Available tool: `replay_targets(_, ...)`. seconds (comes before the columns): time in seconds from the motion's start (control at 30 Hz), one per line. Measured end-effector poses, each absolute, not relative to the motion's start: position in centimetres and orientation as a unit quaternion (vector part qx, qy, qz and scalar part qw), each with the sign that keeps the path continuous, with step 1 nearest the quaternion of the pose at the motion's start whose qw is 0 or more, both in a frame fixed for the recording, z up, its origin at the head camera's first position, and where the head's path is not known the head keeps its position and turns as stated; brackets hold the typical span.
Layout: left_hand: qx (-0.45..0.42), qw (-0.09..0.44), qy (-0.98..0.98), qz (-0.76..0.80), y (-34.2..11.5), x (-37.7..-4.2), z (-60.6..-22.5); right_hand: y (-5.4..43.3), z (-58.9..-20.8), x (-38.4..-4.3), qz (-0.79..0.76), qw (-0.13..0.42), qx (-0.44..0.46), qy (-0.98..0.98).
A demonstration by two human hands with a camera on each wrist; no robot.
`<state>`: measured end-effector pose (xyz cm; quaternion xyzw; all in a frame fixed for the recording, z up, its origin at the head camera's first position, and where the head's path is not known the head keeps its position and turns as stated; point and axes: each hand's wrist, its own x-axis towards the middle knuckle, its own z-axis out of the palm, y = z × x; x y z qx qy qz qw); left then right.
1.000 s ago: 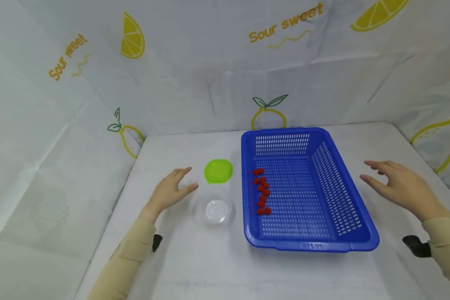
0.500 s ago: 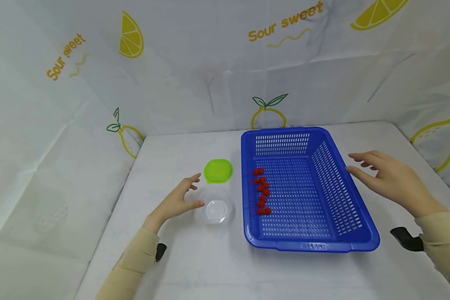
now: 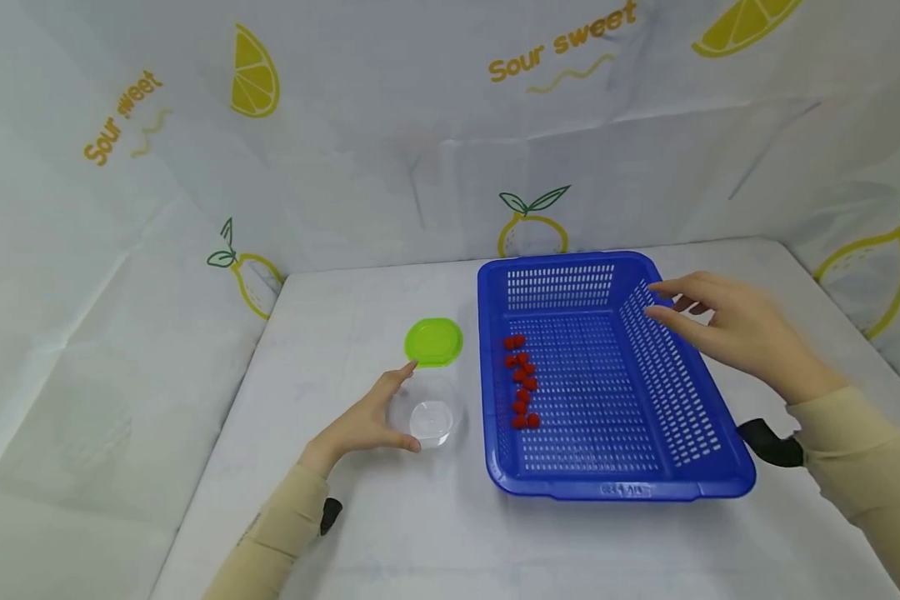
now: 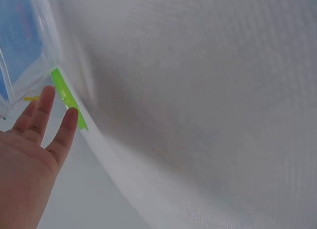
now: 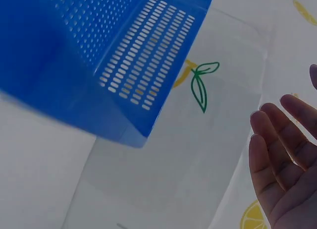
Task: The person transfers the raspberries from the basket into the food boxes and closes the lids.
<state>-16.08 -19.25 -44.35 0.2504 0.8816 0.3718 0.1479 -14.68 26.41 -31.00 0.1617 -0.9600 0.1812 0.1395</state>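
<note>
My left hand (image 3: 363, 422) is spread at the left side of a clear plastic bowl (image 3: 432, 423), thumb near its front and fingertips near its back. Whether they touch it I cannot tell. Just behind the bowl lies a round green lid (image 3: 433, 342). The left wrist view shows the fingers (image 4: 64, 132) extended near the green lid (image 4: 67, 97). My right hand (image 3: 735, 337) hovers over the right rim of a blue plastic basket (image 3: 592, 392), holding nothing. Several small red pieces (image 3: 522, 376), perhaps fruit, lie along the basket's left side.
A white cloth covers the table (image 3: 450, 542). Behind and beside it hangs a white sheet (image 3: 345, 183) printed with lemons and lettering. The basket's raised walls stand to the right of the bowl.
My left hand has moved right and toward the bowl, its thumb and fingers now beside it. My right hand has moved left from beside the basket to above its right rim.
</note>
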Motion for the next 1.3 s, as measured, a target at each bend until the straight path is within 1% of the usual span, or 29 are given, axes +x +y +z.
replay_targets(0.1,0.256,0.146,0.884,0.364,-19.1,-16.0,-44.6,25.2,-31.2,-15.2,0.186,0.143,0.184,-0.955)
replay_targets(0.2,0.258,0.145,0.886,0.357,-18.9,-15.9,-44.7,24.0,-31.4,-15.7,0.198,0.128,0.196,-0.952)
replay_targets(0.47,0.249,0.152,0.890,0.351,-18.6,-15.8,-44.7,22.2,-32.7,-16.6,0.229,0.075,0.226,-0.944)
replay_targets(0.7,0.234,0.155,0.891,0.358,-18.7,-15.9,-45.1,21.2,-34.6,-17.4,0.234,0.001,0.216,-0.948)
replay_targets(0.83,0.224,0.157,0.893,0.358,-18.8,-16.0,-45.2,20.8,-35.8,-17.7,0.232,-0.027,0.223,-0.946)
replay_targets(1.1,0.225,0.159,0.893,0.357,-18.9,-16.0,-45.5,19.6,-37.6,-18.3,0.233,-0.073,0.263,-0.933)
replay_targets(1.3,0.223,0.162,0.894,0.354,-18.9,-16.1,-45.5,18.8,-38.6,-18.4,0.213,-0.110,0.313,-0.919)
